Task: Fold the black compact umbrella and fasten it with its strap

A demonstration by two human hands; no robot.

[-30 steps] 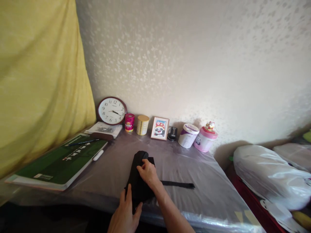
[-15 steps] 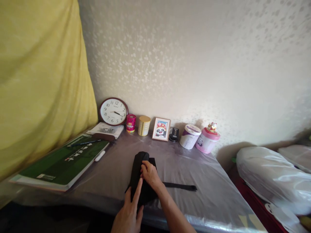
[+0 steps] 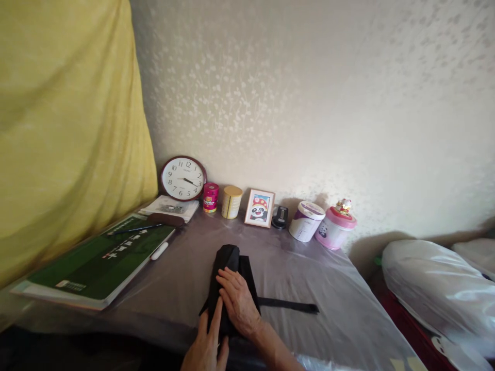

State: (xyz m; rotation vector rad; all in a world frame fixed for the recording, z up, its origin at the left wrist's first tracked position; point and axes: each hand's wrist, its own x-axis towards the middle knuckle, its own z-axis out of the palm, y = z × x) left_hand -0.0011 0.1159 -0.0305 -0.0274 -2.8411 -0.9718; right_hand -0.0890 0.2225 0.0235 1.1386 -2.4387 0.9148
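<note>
A folded black cloth bundle (image 3: 224,257) lies near the front of the table; I cannot tell what article it is. From its right side a narrow black strap (image 3: 288,305) runs out across the tabletop. My right hand (image 3: 237,299) rests flat on top of the bundle, its fingers stretched towards the upper left. At the bundle's lower left edge is my left hand (image 3: 207,342), its index finger extended on the cloth and the thumb apart. The hands partly cover the bundle's near end.
A green book (image 3: 104,263) with a pen (image 3: 135,228) on it lies at the left. Along the wall stand a clock (image 3: 183,179), a pink can (image 3: 210,198), a yellow can (image 3: 232,202), a picture frame (image 3: 259,208) and two tubs, one white (image 3: 307,221), one pink (image 3: 334,229).
My right hand has gone from pinching the cloth to lying flat on it, a little lower. The black cloth at the right looks more spread out. My left hand has barely moved.
</note>
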